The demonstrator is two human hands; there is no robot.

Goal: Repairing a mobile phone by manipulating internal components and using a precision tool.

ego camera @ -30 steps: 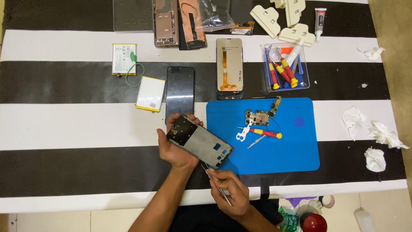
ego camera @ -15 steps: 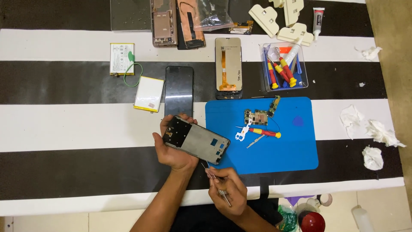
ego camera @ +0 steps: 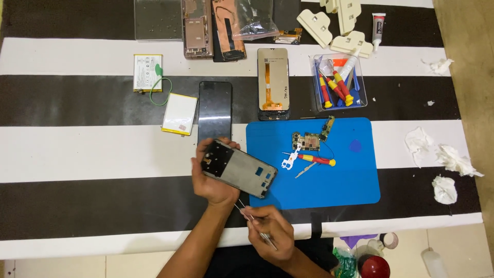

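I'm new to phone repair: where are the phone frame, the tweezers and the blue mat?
phone frame [ego camera: 237, 168], head view, middle of its dark plate.
tweezers [ego camera: 241, 208], head view, thin metal tips.
blue mat [ego camera: 355, 180], head view, bare lower part.

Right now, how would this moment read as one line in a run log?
left hand: holds phone frame, tilted | right hand: holds tweezers below frame | blue mat: circuit board, screwdriver

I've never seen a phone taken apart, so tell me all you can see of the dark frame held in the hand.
The phone frame is a dark, flat, rounded rectangle, seemingly metal or plastic, stripped of its screen. One end shows a black section with small cut-outs, and the middle is a plain grey plate. The left hand grips it from beneath, tilted diagonally above the striped table, its far end over the blue mat. The right hand holds tweezers just below it.
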